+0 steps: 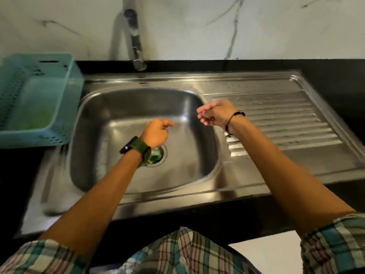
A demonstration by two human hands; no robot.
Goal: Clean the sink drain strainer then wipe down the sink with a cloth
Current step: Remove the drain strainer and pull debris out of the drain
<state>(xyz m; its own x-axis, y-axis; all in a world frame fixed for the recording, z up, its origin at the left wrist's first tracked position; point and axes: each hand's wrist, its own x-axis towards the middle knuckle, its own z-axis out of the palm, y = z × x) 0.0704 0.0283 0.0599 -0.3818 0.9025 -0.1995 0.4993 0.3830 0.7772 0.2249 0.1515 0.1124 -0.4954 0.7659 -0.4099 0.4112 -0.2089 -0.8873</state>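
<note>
Loosely curled, both hands — left [156, 132], right [214, 113] — hang empty over the rounded steel sink [110, 115].

The sink [122, 115] is bare steel with a brushed, softly shiny finish, and its draining board [280, 117] is the same metal pressed into ridges that catch bright glints. The tap [136, 44] is polished metal. The drain [161, 155] has a shiny metal ring with something glossy green inside. The worktop [335, 76] is black, smooth and glossy like stone; the wall [197, 26] is white, veined and marble-like. The basket [39, 95] is matt turquoise plastic, perforated. The shirt [187, 252] is woven checked cloth.
</note>
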